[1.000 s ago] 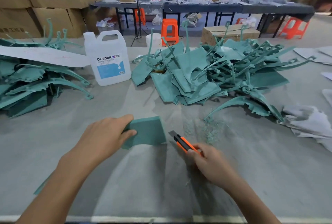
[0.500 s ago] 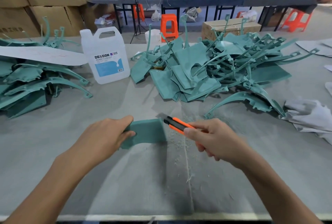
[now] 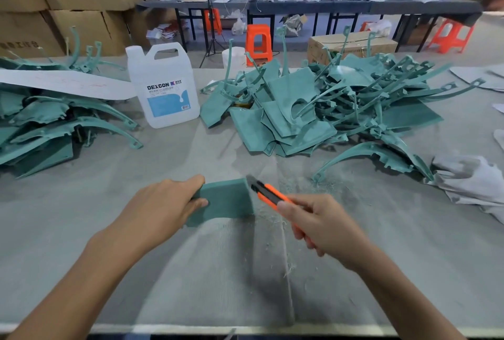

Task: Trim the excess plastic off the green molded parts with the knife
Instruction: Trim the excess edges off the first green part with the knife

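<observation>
My left hand [image 3: 161,208] grips the left side of a green molded part [image 3: 225,199], a flat rectangular panel held a little above the grey table [image 3: 81,217]. My right hand [image 3: 319,223] grips an orange and black utility knife [image 3: 268,193]. The knife's tip lies at the top right corner of the panel. Fine green shavings [image 3: 281,219] lie on the table below the knife. A large heap of green molded parts [image 3: 327,105] fills the middle and right of the table behind my hands.
A second heap of green parts [image 3: 51,127] lies at the left with a white board [image 3: 65,84] across it. A white DEXCON jug [image 3: 162,86] stands between the heaps. Grey cloth [image 3: 471,179] lies at the right. Cardboard boxes, orange stools and people at far tables stand behind.
My right hand has lifted the knife from low beside the panel up to its top right corner. My left hand and the panel have stayed put.
</observation>
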